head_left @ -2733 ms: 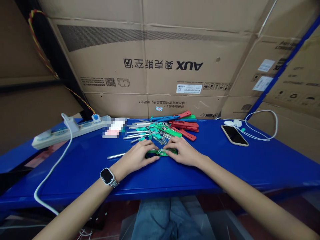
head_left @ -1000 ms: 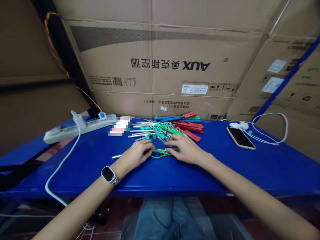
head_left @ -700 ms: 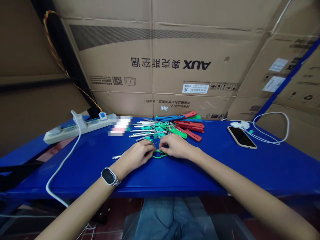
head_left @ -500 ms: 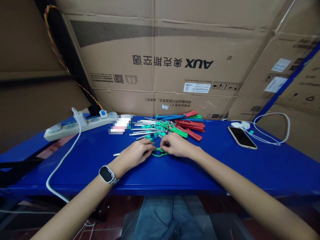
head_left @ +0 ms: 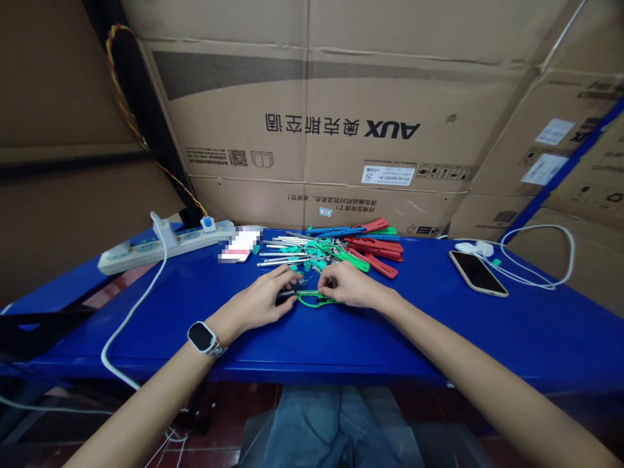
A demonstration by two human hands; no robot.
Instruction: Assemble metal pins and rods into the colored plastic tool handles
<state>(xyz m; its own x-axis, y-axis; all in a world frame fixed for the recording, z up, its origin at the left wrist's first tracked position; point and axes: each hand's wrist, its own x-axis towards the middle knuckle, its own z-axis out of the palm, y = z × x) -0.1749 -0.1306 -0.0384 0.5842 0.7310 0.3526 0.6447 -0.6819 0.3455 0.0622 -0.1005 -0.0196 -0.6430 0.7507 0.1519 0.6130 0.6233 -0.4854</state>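
Note:
A green plastic tool (head_left: 311,298) with a loop-shaped handle lies on the blue table (head_left: 439,325) between my hands. My left hand (head_left: 263,299), a smartwatch on its wrist, rests on the tool's left end with fingers curled over a dark metal part. My right hand (head_left: 348,286) pinches the tool's right side, fingers closed. Just behind lies a pile of green, red and blue plastic tools (head_left: 363,246) and metal rods with green caps (head_left: 280,255).
A white power strip (head_left: 160,244) with a plug and white cable sits at the back left. A phone (head_left: 478,273) on a white charging cable lies at the right. Large cardboard boxes (head_left: 341,117) stand behind the table. My knees show below the table's front edge.
My right hand slid left along the green tool, covering its right half and closing into a pinch near my left hand. The view shifted slightly.

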